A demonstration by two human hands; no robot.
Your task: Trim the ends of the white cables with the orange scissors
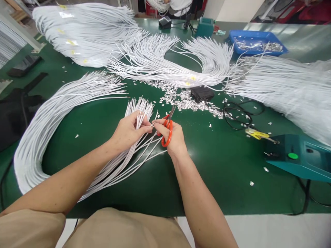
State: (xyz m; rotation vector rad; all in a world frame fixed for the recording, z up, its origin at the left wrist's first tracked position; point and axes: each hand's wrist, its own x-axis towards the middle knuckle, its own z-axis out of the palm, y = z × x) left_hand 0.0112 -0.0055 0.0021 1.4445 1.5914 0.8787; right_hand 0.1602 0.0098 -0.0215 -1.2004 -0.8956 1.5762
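My left hand (130, 129) is closed round some ends of a white cable bundle (29, 151). The bundle loops round on the left, its other ends lying fanned out above. Red-handled scissors (169, 132) sit in my right hand (176, 137), their blades pointing away from me. The thumb and finger of that hand also pinch at a cable tip, meeting my left fingertips; what lies between them is too small to make out. Beyond the hands, small silvery pieces (178, 96) are strewn over the green table (212, 151).
More white cable bundles lie at the back left (85, 34), centre (165, 72) and right (284, 86). A blue tray (258, 34) holds silvery bits. A teal machine (300, 155) stands at right, near yellow-handled cutters (258, 133) and a black cord (240, 117). Behind the table is another person (179, 7).
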